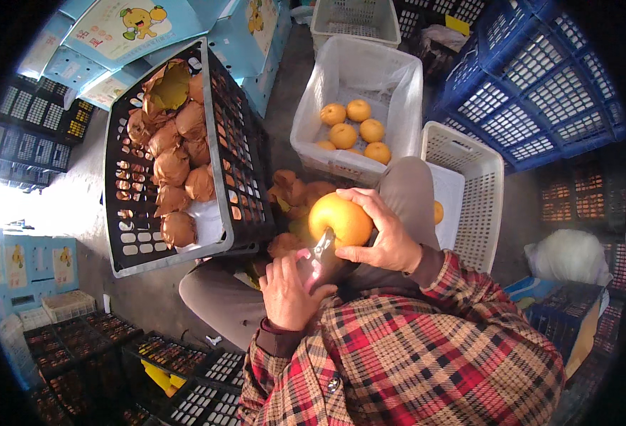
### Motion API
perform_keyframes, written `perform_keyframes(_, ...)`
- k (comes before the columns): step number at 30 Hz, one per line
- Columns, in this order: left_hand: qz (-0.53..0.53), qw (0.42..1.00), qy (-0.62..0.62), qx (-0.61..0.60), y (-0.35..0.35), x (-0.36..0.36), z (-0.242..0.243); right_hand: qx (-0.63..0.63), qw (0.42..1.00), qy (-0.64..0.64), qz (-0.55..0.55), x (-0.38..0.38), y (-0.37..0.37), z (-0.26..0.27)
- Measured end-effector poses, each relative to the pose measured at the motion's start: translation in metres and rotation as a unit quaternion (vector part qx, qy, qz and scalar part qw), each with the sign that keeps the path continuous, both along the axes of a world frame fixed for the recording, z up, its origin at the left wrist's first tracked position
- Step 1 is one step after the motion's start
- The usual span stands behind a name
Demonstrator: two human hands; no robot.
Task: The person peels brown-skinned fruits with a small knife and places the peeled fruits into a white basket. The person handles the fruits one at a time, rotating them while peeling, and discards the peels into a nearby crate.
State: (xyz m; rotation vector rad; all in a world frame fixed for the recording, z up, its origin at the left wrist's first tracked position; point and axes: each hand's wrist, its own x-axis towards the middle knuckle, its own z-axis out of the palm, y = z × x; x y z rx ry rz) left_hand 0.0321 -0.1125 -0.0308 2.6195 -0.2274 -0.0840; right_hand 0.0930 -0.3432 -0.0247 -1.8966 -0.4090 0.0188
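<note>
My right hand [390, 234] grips a round orange citrus fruit [345, 213] above my lap. In my left hand [286, 292] is a pair of pink-handled fruit snips [313, 261], the metal tips up against the fruit's lower side. The black plastic crate [219, 160] to my left is tilted towards me and holds several fruits in brown paper bags [171, 166]. Straight ahead, a white crate lined with plastic film [305, 120] contains several bare citrus fruits [343, 136]. Brown paper wrappings [290, 186] lie low between the black crate and my hands.
A low white crate [491, 175], with a citrus fruit [438, 212] partly visible, stands beside my right knee. Blue crates [547, 80] are stacked at the right. Light-blue printed cartons [243, 42] rise behind the black crate. More black crates [169, 354] sit at lower left.
</note>
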Motion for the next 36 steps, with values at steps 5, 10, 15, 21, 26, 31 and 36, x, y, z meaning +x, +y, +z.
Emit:
perform_keyframes(5, 0.009, 0.995, 0.029, -0.092, 0.006, -0.001, -0.007, -0.027, 0.995, -0.094, -0.018, -0.003, 0.011, 0.001)
perform_keyframes(10, 0.048, 0.984, 0.048, -0.165, -0.003, -0.01, -0.02, -0.017, 0.997, -0.06, -0.036, -0.008, 0.0, -0.001)
perform_keyframes(15, -0.042, 0.987, -0.023, -0.156, -0.015, -0.001, -0.029, 0.123, 0.983, 0.109, -0.083, -0.038, -0.061, -0.001)
perform_keyframes(21, 0.052, 0.912, 0.195, -0.357, -0.016, 0.012, -0.047, 0.296, 0.869, 0.172, -0.358, -0.1, -0.201, -0.067)
perform_keyframes(26, 0.047, 0.866, 0.343, -0.36, -0.017, 0.015, -0.055, -0.164, 0.814, 0.292, -0.474, -0.122, -0.292, -0.2)
perform_keyframes(31, 0.043, 0.899, 0.323, -0.294, -0.027, 0.025, -0.038, -0.385, 0.698, 0.474, -0.375, -0.13, -0.314, -0.313)
perform_keyframes(36, 0.145, 0.897, 0.343, -0.239, -0.035, 0.029, -0.037, -0.493, 0.704, 0.432, -0.274, -0.133, -0.325, -0.401)
